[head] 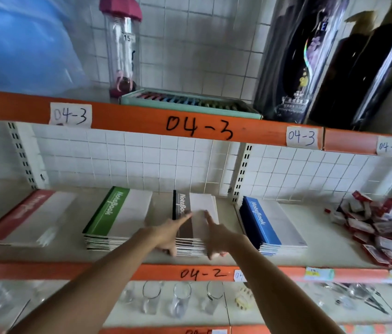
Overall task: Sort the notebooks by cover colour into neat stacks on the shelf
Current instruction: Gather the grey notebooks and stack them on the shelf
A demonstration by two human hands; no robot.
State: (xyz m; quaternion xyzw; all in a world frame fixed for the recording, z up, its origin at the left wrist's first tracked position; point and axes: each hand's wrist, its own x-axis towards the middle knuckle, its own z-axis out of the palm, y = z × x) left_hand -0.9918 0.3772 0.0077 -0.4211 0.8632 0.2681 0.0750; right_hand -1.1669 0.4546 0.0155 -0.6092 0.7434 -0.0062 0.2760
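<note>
Four notebook stacks lie in a row on the shelf marked 04-2 [204, 273]. From left to right: a red stack [21, 218], a green stack [115, 215], a brown-grey stack [202, 203] and a blue stack [269, 222]. My left hand [168, 235] lies along the left side of the brown-grey stack, index finger stretched over its cover, thumb at its front corner. My right hand [216, 237] lies on the right part of the same stack, index finger pointing forward on the cover, other fingers curled at the front edge.
A heap of small red and white packets [382, 232] sits at the right of the shelf. Above, shelf 04-3 carries a clear bottle with a pink cap [122, 44], a flat tray [190, 102] and dark bottles [334, 68]. Glass cups [180, 297] stand on the shelf below.
</note>
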